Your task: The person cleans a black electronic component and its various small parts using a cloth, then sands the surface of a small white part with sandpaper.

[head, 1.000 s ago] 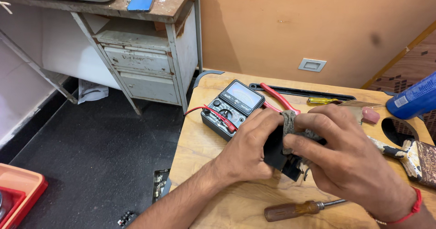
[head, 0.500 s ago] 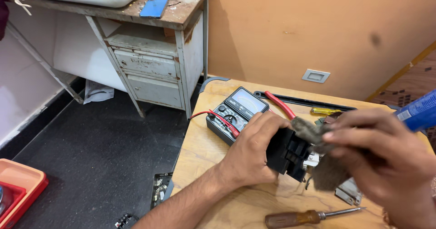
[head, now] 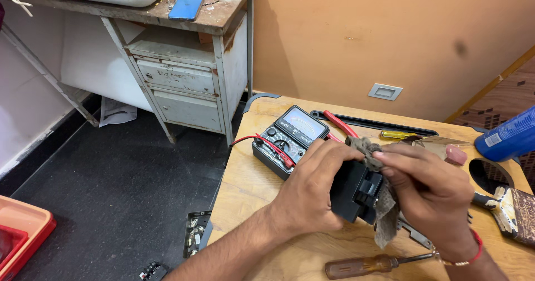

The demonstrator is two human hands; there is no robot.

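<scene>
Fingers (head: 329, 153) of the left hand (head: 309, 189) are curled tight around a black box-shaped part (head: 354, 192), clamping it from the near side and holding it just above the table (head: 251, 186). Over on the other side, the right hand (head: 432, 194) has its fingers pinched shut on a grubby grey rag (head: 365, 146), pressing the cloth against the top and far face of that black part; a loose tail of the rag hangs down below the hand. A red band sits on the right wrist.

Right behind the hands, near the table's back-left corner, lies a black meter (head: 290, 140) with a pale dial window, a red lead (head: 273, 147) draped across its face. Beyond it, red-handled pliers (head: 340, 124) and a small yellow-handled screwdriver (head: 398, 135) rest near the wall. At the near edge, a brown-handled screwdriver (head: 362, 265) lies flat, just below the right hand. Far right, a blue can (head: 510, 136) pokes into view, with a worn paintbrush (head: 510, 214) beneath it beside a round hole in the table.

Off to the left, an old grey cabinet (head: 178, 80) stands on the dark floor, a blue phone (head: 186, 6) on its top.
</scene>
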